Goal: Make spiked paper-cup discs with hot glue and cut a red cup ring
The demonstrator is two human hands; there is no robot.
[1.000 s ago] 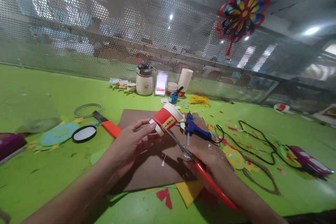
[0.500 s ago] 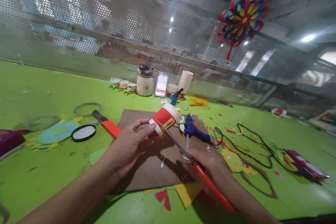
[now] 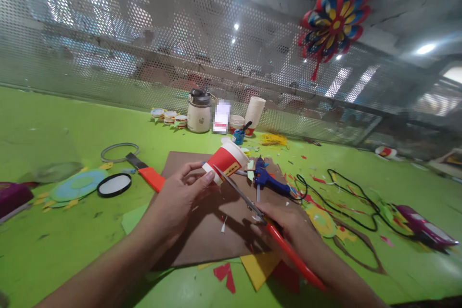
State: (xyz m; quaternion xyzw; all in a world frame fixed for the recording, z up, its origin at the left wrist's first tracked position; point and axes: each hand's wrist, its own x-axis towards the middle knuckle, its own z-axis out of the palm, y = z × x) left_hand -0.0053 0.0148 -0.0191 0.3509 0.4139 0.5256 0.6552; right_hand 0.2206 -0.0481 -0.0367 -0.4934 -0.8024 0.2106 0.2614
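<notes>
My left hand (image 3: pixel 176 199) grips the base of a paper cup (image 3: pixel 226 159) wrapped in red paper with a yellow label, tipped on its side above a brown cardboard sheet (image 3: pixel 202 236). My right hand (image 3: pixel 288 228) is closed around red-handled scissors (image 3: pixel 252 207). The blades point up and left, and their tips touch the cup near its base. A blue glue gun (image 3: pixel 269 179) lies just behind the cup on the cardboard.
On the green table (image 3: pixel 54 120) lie an orange-handled knife (image 3: pixel 146 171), a black-rimmed disc (image 3: pixel 114 185), a wire ring (image 3: pixel 119 152), paper cut-outs and scraps. A jar (image 3: pixel 198 110), stacked cups (image 3: pixel 254 111) and paint pots stand by the mesh wall. A black cord (image 3: pixel 353 197) trails right.
The cup and scissors have barely shifted; the view moved slightly. Both hands keep the same grips.
</notes>
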